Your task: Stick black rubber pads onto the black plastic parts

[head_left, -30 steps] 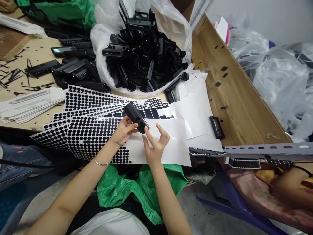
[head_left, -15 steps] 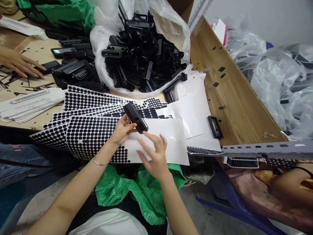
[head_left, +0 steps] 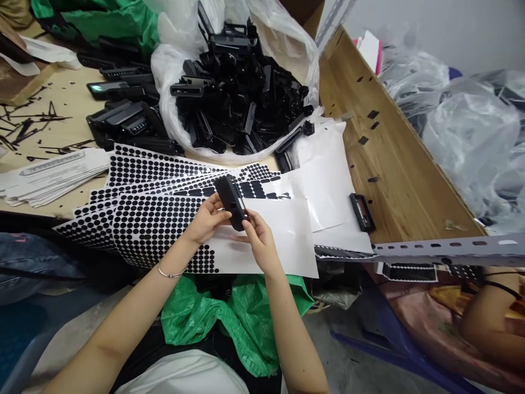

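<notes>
A black oblong plastic part [head_left: 230,201], with a textured face, is held up tilted above the sticker sheets. My left hand [head_left: 207,219] is closed on its left side, thumb across the near face. My right hand [head_left: 258,236] pinches its lower right end between thumb and fingers. Below lies a sheet of round black stickers [head_left: 159,230], its right part bare white backing [head_left: 283,235]. More sticker sheets [head_left: 143,167] fan out beneath and behind it. Whether a sticker is between my right fingers cannot be made out.
Behind, a white plastic bag [head_left: 166,82] is heaped with similar black parts [head_left: 238,98]. Printed papers [head_left: 53,175] lie left. One black part [head_left: 361,212] rests by the wooden board [head_left: 394,164] at right. A metal rail [head_left: 430,247] edges the table; a co-worker's arm [head_left: 488,312] shows beyond.
My right hand has moved up and closed onto the lower end of the black part, which has shifted slightly right. The co-worker's hand at far left has left its spot by the black parts.
</notes>
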The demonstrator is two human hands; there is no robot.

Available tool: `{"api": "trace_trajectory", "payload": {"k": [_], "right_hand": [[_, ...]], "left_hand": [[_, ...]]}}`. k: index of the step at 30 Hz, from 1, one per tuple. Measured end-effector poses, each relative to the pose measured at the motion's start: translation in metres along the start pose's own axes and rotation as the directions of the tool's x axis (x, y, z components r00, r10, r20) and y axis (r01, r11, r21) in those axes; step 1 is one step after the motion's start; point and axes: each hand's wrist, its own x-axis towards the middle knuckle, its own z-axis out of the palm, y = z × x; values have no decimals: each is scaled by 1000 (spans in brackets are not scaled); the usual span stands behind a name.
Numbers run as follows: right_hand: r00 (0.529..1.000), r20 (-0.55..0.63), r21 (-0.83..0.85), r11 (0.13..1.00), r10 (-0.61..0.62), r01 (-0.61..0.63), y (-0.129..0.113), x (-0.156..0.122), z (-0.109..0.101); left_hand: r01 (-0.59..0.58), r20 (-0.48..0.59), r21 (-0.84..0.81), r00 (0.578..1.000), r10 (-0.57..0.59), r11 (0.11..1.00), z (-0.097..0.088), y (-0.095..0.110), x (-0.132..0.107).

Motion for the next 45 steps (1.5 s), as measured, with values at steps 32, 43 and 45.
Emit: {"api": "trace_trajectory", "payload": {"k": [32,43,45], "right_hand": [[989,-125,34,996,-78,83,28,13,7],[945,-262,147,959,-196,240,39,1,1],[939,-275,137,958,-207,252,40,-3,-1]], "left_hand": [[-105,-49,164,992,115,981,14,-9,6],[-188,38,909,926,374,373,16,-4,-2],[-113,30,971,932,362,212,20,-5,-2]]}}
